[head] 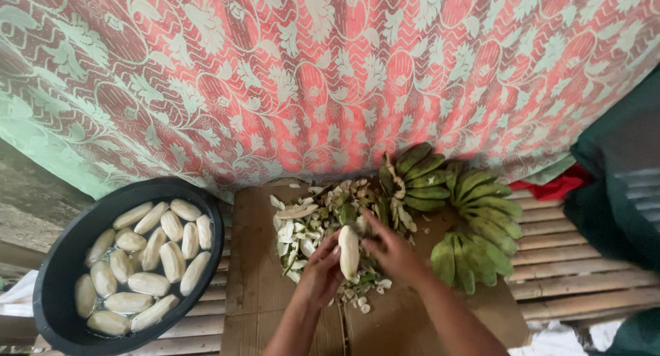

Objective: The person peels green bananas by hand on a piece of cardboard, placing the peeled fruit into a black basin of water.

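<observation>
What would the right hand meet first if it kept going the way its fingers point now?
The right hand points up-left, so it would likely meet the heap of green peel scraps first, just past the peeled banana; depth is hard to judge.

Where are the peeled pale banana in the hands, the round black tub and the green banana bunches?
Peeled pale banana point(348, 251): head view, middle of its bare flesh.
Round black tub point(57, 260): head view, left inner wall.
Green banana bunches point(481, 218): head view, a middle fruit of the right-hand bunch.
</observation>
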